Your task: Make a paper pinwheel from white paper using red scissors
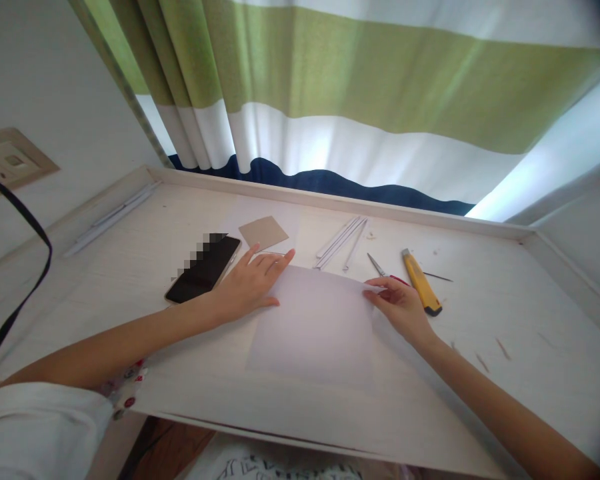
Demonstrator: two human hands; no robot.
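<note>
We are clamping the white sheet by its far right corner in our right hand and holding our left hand, grip apart, at its far left corner, apparently steadying it on the table.

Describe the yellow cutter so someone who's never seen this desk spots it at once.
On the white desk below the striped curtain, find the right hand pinching the white paper. The cutter lies to that hand's right. Its chunky yellow body with a black end sets it apart from the red-handled scissors and thin dark rod nearby.
</note>
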